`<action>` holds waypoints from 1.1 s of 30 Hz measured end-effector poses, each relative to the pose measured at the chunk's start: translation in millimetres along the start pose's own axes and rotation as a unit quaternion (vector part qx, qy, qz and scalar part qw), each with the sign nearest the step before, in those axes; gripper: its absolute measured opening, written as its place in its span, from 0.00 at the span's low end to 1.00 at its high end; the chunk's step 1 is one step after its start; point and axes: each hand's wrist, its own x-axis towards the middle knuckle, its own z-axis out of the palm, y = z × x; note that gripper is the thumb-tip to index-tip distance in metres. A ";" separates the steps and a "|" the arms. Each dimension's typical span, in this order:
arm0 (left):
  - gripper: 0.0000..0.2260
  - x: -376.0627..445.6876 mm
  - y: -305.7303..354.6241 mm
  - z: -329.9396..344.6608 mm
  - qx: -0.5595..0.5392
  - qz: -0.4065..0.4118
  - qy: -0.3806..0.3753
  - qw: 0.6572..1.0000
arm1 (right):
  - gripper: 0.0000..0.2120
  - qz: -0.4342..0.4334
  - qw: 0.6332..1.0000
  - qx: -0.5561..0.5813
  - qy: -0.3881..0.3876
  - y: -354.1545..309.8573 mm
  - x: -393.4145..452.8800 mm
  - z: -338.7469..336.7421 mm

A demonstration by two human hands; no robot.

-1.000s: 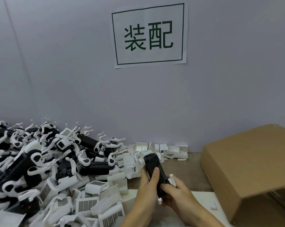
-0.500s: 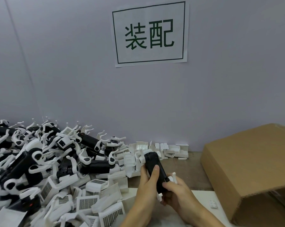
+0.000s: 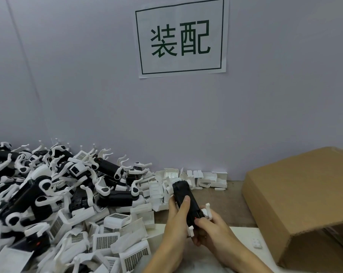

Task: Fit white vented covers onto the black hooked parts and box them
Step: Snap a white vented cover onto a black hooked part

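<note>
I hold one black hooked part (image 3: 183,192) upright and tilted a little left above the table, low in the middle of the view. My left hand (image 3: 177,219) wraps its left side with the thumb across the black body. My right hand (image 3: 211,227) grips its lower end, where white hooks (image 3: 207,210) stick out. A big heap of black hooked parts (image 3: 38,186) fills the left. White vented covers (image 3: 105,240) lie piled in front of that heap. The cardboard box (image 3: 304,196) stands at the right.
Small white clip pieces (image 3: 206,179) lie along the foot of the grey wall behind my hands. A white sheet (image 3: 243,239) covers the table under my wrists, with a small white piece (image 3: 257,243) on it. A paper sign (image 3: 181,37) hangs on the wall.
Both hands stay on the black part. It has shifted slightly, and my view has tipped a little so the heap and box sit lower.
</note>
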 end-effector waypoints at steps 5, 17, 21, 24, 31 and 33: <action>0.09 -3.6 -0.7 -2.4 0.021 0.081 -0.002 0.996 | 0.17 -0.014 0.997 -0.014 0.069 -1.7 3.0 -3.6; 0.07 -0.7 28.7 -4.6 -0.054 0.176 0.155 0.971 | 0.09 -0.094 0.959 -0.239 0.118 -10.6 -4.4 7.3; 0.10 6.4 43.4 -19.3 -0.082 0.209 0.259 0.939 | 0.27 -0.136 0.867 -0.464 -0.122 -4.4 -12.2 31.0; 0.11 7.6 48.2 -24.0 -0.087 0.210 0.274 0.935 | 0.27 -0.135 0.850 -0.487 -0.149 -2.0 -12.1 44.2; 0.12 4.2 36.1 -11.0 -0.025 0.157 0.173 0.972 | 0.13 -0.122 0.862 -0.491 0.040 -5.7 -3.5 22.4; 0.11 4.3 30.1 -9.8 -0.031 0.118 0.140 0.983 | 0.13 -0.084 0.883 -0.440 0.141 -7.4 2.3 1.2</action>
